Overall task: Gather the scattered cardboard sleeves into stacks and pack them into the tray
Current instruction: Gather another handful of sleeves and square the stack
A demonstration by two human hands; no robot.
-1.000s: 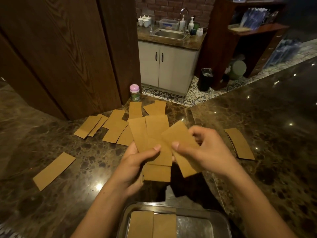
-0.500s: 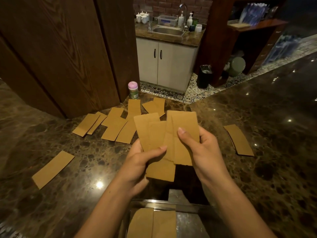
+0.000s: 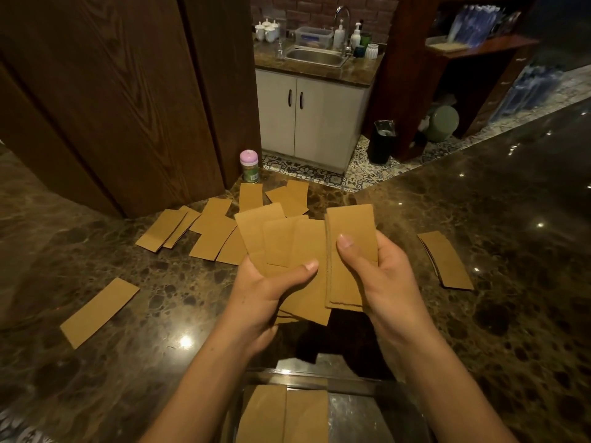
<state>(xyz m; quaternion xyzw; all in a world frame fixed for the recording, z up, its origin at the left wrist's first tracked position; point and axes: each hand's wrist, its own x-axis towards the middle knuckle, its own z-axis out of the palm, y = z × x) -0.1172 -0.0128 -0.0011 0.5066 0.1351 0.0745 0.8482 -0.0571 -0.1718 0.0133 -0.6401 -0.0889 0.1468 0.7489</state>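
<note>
My left hand (image 3: 265, 287) grips a fanned bunch of brown cardboard sleeves (image 3: 281, 241), thumb across their front. My right hand (image 3: 377, 270) holds a squared-up stack of sleeves (image 3: 350, 225) upright beside the fan, thumb on its face. Both bunches hover above the dark marble counter. More sleeves lie scattered behind them (image 3: 211, 231), one lies alone at the left (image 3: 99, 311), and a small pile sits at the right (image 3: 446, 259). The metal tray (image 3: 361, 410) at the bottom edge holds two flat sleeve stacks (image 3: 281, 414) side by side.
A small jar with a pink lid (image 3: 249, 166) stands at the counter's far edge by the wooden panel (image 3: 112, 100). Beyond the counter are a white sink cabinet (image 3: 313, 116), a black bin (image 3: 382, 140) and wooden shelves.
My right hand turned its sleeves from tilted to upright and squared them beside the fan in my left hand. The view shifted slightly downward toward the tray.
</note>
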